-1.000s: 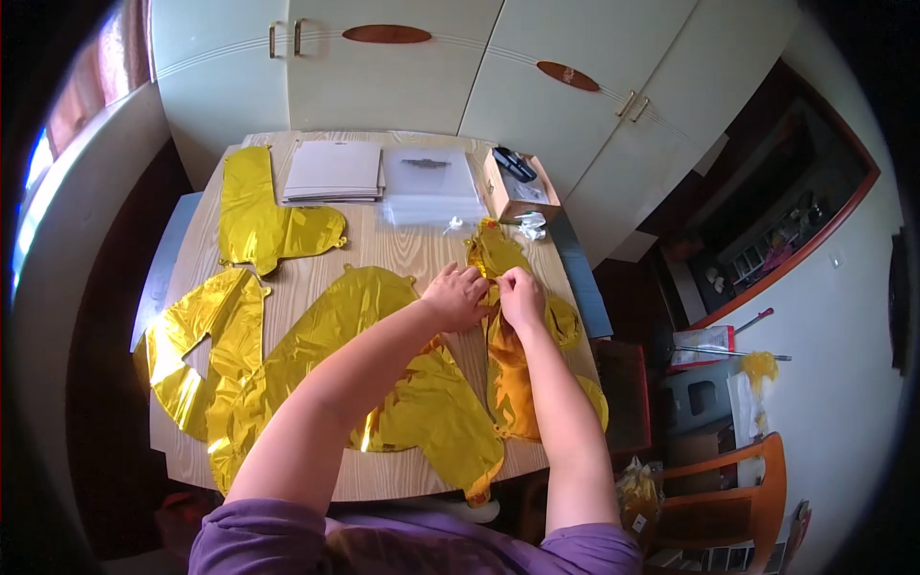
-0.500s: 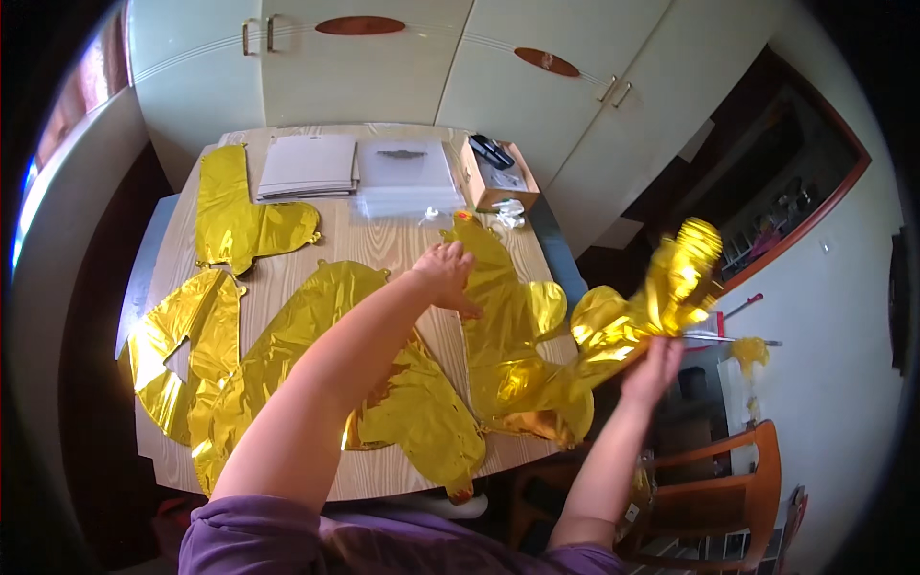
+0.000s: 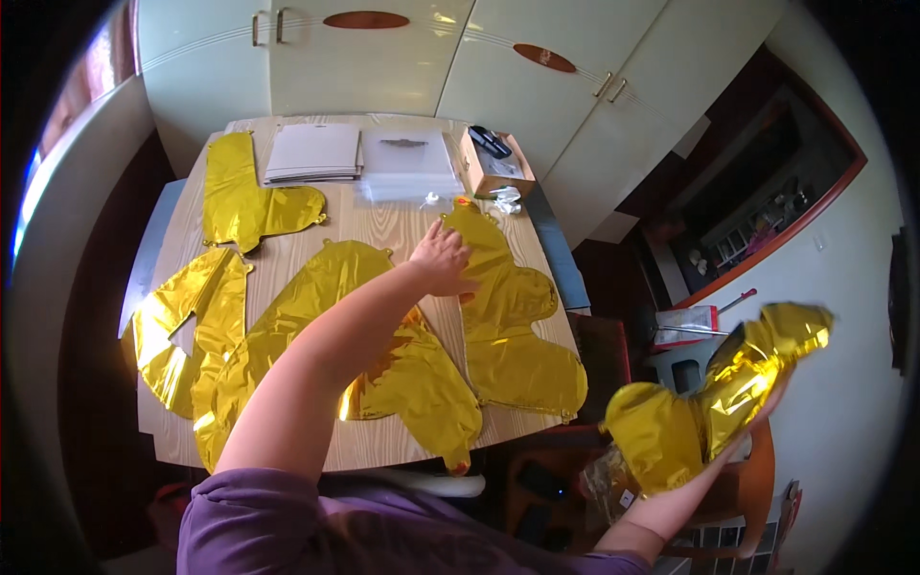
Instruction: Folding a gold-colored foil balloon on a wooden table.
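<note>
Flat gold foil balloons cover much of the wooden table (image 3: 287, 230). My left hand (image 3: 443, 261) is open, fingers spread, at the left edge of a number-shaped gold foil balloon (image 3: 517, 331) lying flat. Out past the table's right side, my right hand (image 3: 772, 397) grips another crumpled gold foil balloon (image 3: 661, 431), which hangs over my forearm and hides most of the fingers. Nearer me, a foil balloon (image 3: 417, 383) lies partly behind my left arm. Farther left are a broad foil balloon (image 3: 321, 297), a foil balloon with a hole (image 3: 216, 297) and an L-shaped one (image 3: 230, 196).
At the table's back are a stack of pale boards (image 3: 311, 153), clear plastic sleeves (image 3: 407, 168) and a small box (image 3: 495, 165) holding a black item. Crumpled white plastic (image 3: 505, 199) lies beside the box. A wooden chair (image 3: 757, 479) stands right, and cabinets (image 3: 364, 67) line the back.
My right hand has swung right and away from the table, lifting its foil balloon off the one lying there. That balloon's lower right part now shows. My left hand stays in nearly the same place.
</note>
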{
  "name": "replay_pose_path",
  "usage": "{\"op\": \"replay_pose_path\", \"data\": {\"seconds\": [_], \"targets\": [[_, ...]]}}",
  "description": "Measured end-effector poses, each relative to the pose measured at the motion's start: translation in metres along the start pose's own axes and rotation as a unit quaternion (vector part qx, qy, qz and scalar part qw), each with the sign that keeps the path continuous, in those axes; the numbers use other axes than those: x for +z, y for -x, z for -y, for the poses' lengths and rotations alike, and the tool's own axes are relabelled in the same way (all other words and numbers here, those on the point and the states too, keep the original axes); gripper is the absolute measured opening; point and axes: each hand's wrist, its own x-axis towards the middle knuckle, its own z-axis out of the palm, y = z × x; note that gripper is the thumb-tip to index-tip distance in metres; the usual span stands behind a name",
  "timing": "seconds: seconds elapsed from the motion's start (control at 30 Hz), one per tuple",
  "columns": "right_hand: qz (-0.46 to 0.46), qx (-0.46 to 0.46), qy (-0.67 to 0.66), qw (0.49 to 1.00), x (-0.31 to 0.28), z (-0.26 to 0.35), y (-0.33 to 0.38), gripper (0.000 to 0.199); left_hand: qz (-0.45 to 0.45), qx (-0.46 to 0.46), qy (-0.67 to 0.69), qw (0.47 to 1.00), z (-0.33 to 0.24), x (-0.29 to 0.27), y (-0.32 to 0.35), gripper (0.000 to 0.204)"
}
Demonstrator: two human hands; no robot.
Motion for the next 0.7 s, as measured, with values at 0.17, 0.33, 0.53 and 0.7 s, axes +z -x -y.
{"op": "replay_pose_path", "data": {"seconds": [0.17,0.33,0.53,0.7], "targets": [[0.143,-0.101,0.090,0.980,0.198,0.015,0.078,0.029,-0.018,-0.035,0.363,0.931,-0.032,-0.064,0.068,0.070],[0.332,-0.025,-0.085,0.939,0.363,0.028,0.222,0.012,-0.068,0.011,0.381,0.922,-0.007,-0.093,0.156,0.051],[0.299,-0.091,0.090,0.946,0.480,-0.058,0.340,0.019,-0.060,-0.028,0.093,0.993,0.104,-0.070,0.290,0.051],[0.322,0.015,0.249,0.913,0.519,-0.065,0.391,0.019,-0.047,-0.064,0.130,0.988,0.103,-0.055,0.330,0.062]]}}
